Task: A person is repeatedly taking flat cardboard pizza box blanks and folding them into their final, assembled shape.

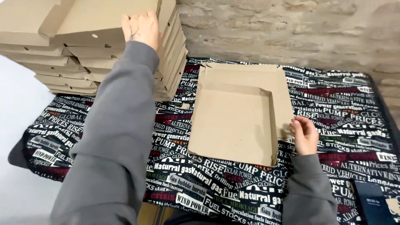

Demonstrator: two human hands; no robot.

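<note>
Now your left hand is raised to the top of the stack of folded cardboard boxes at the far left of the table. The palm lies flat on the top box, fingers stretched upward and a little apart, so the hand is open and pressing or touching, not closed around anything. Your grey sleeve runs from the near edge up to this stack.

Your right hand is on the right side, just at the right edge of the flat cardboard box blank. Its fingers are curled inward and touch the raised side flap of this blank; I cannot tell if they really pinch the flap or only rest on it.

The blank lies in the middle of the table, partly unfolded, with low walls standing on its far and right sides. It sits on a tablecloth printed with black, white and red lettering. Behind the table is a rough stone wall. At the near right corner lies a dark blue booklet
</note>
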